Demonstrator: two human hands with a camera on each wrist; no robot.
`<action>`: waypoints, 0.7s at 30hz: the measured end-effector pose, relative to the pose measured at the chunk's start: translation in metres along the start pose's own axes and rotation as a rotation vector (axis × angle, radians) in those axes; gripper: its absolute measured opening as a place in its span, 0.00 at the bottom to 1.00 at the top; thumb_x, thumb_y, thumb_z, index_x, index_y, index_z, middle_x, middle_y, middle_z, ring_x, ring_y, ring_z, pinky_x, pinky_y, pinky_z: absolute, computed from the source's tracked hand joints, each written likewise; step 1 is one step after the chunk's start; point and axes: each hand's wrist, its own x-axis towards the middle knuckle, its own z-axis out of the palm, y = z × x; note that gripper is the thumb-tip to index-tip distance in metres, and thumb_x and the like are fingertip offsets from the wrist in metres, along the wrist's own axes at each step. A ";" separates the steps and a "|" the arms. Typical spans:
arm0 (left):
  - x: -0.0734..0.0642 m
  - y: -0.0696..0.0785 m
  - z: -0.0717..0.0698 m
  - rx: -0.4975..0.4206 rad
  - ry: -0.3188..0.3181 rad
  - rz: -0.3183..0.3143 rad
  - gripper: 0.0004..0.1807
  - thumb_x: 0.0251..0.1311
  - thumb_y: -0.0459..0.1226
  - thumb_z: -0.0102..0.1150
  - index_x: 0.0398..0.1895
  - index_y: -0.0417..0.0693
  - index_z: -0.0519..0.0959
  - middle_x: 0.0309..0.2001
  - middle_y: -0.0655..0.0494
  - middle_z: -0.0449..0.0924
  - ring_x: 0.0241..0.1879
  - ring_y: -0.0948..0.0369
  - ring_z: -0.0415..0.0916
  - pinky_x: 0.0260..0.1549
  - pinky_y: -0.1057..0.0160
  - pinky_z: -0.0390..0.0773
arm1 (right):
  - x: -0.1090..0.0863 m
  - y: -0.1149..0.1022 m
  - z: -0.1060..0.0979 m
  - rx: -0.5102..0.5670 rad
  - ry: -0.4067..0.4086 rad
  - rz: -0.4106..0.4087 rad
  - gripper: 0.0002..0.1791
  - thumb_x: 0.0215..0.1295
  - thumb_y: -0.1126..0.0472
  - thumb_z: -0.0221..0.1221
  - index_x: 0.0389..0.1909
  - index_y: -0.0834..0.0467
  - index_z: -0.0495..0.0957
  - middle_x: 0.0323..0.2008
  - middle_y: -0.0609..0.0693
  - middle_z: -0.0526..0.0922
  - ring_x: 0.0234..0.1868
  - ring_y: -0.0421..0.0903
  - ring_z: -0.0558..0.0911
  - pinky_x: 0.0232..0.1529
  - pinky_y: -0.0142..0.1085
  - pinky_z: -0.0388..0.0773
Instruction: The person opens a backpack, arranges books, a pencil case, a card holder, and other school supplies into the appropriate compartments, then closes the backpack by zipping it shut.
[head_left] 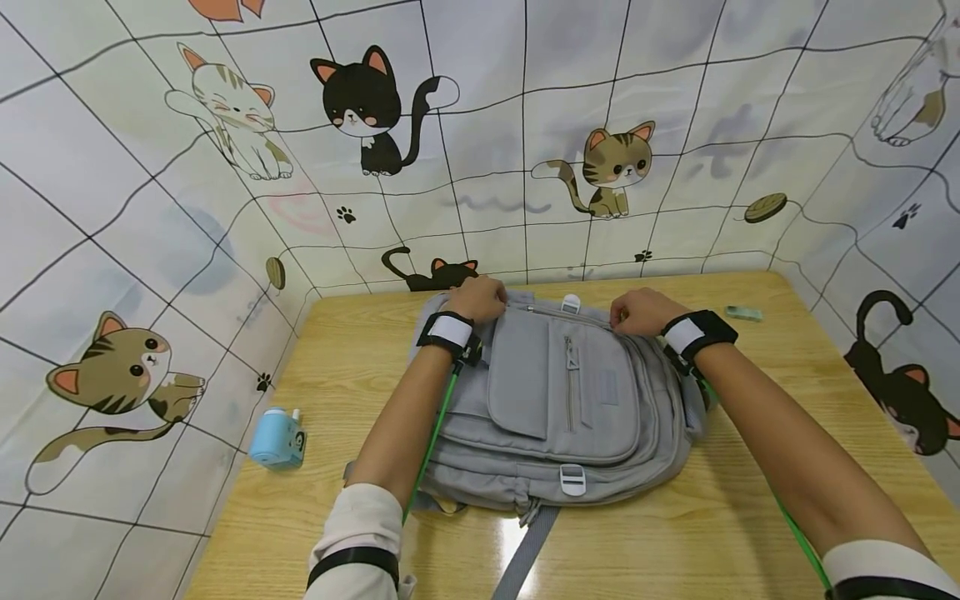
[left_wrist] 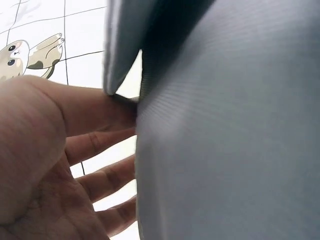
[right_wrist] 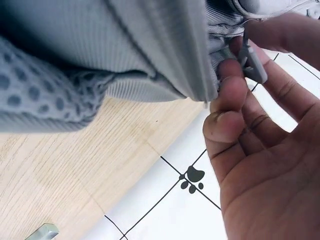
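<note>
On the desk (head_left: 660, 550) lies a gray backpack (head_left: 517, 375), its far-left edge gripped by the left hand (head_left: 477, 300), while only the right wrist view reveals the right hand (right_wrist: 272, 150) pinching a zipper pull (right_wrist: 255, 67).

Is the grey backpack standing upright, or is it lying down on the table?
Lying down: in the head view, the backpack spreads across the table, its front pocket facing upward.

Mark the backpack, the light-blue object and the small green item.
Backpack (head_left: 557, 392): head view, on its front pocket.
Light-blue object (head_left: 277, 440): head view, on its main body.
Small green item (head_left: 743, 313): head view, mid-length.
</note>
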 end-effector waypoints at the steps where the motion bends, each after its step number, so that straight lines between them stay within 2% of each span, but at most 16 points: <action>1: 0.003 -0.001 0.002 0.012 0.000 0.008 0.19 0.78 0.39 0.51 0.64 0.45 0.84 0.64 0.46 0.84 0.59 0.45 0.83 0.71 0.31 0.69 | 0.000 0.000 0.000 0.010 -0.003 -0.002 0.05 0.68 0.66 0.62 0.41 0.61 0.85 0.39 0.58 0.87 0.37 0.53 0.83 0.44 0.53 0.80; 3: 0.007 -0.003 0.005 0.037 0.015 0.035 0.20 0.78 0.39 0.48 0.64 0.46 0.84 0.60 0.46 0.86 0.49 0.48 0.85 0.62 0.41 0.79 | 0.001 0.000 0.001 0.020 0.001 -0.013 0.05 0.66 0.68 0.62 0.40 0.61 0.85 0.39 0.57 0.87 0.38 0.53 0.83 0.44 0.53 0.80; 5: 0.008 -0.002 0.005 0.053 0.015 0.048 0.22 0.77 0.38 0.46 0.66 0.46 0.83 0.61 0.45 0.86 0.47 0.49 0.85 0.56 0.45 0.82 | 0.004 0.000 0.003 0.011 0.019 -0.032 0.05 0.67 0.70 0.62 0.40 0.61 0.85 0.39 0.57 0.87 0.38 0.52 0.83 0.45 0.53 0.80; 8: 0.005 0.001 0.005 0.053 0.010 0.045 0.23 0.77 0.37 0.44 0.67 0.47 0.82 0.63 0.44 0.85 0.51 0.45 0.84 0.62 0.39 0.79 | 0.009 -0.002 0.005 -0.011 0.051 -0.057 0.05 0.70 0.69 0.62 0.40 0.60 0.86 0.39 0.56 0.86 0.39 0.52 0.83 0.46 0.53 0.81; 10: 0.003 0.003 0.003 0.041 -0.008 0.022 0.22 0.79 0.37 0.45 0.68 0.46 0.81 0.65 0.44 0.83 0.60 0.41 0.80 0.70 0.30 0.68 | 0.013 -0.004 0.006 -0.022 0.062 -0.065 0.05 0.72 0.68 0.62 0.40 0.60 0.86 0.40 0.56 0.85 0.40 0.52 0.83 0.46 0.53 0.81; 12: 0.001 0.004 0.002 0.034 -0.008 0.010 0.22 0.80 0.38 0.46 0.67 0.45 0.82 0.65 0.45 0.84 0.63 0.40 0.78 0.71 0.25 0.63 | 0.015 -0.008 0.005 -0.027 0.067 -0.064 0.05 0.72 0.67 0.62 0.40 0.60 0.86 0.40 0.56 0.85 0.41 0.53 0.83 0.47 0.53 0.80; 18: -0.003 0.006 0.001 0.038 -0.009 0.007 0.21 0.81 0.39 0.47 0.65 0.45 0.83 0.65 0.47 0.84 0.64 0.41 0.77 0.68 0.34 0.71 | 0.019 -0.016 0.005 -0.067 0.072 -0.040 0.04 0.73 0.66 0.62 0.39 0.58 0.86 0.41 0.56 0.84 0.41 0.52 0.82 0.46 0.52 0.80; 21: -0.004 0.007 0.001 0.038 -0.007 0.003 0.21 0.81 0.39 0.47 0.67 0.47 0.82 0.66 0.47 0.83 0.66 0.40 0.75 0.69 0.33 0.70 | 0.018 -0.016 0.006 -0.071 0.078 -0.031 0.04 0.73 0.65 0.63 0.39 0.58 0.86 0.41 0.56 0.84 0.41 0.52 0.82 0.46 0.52 0.80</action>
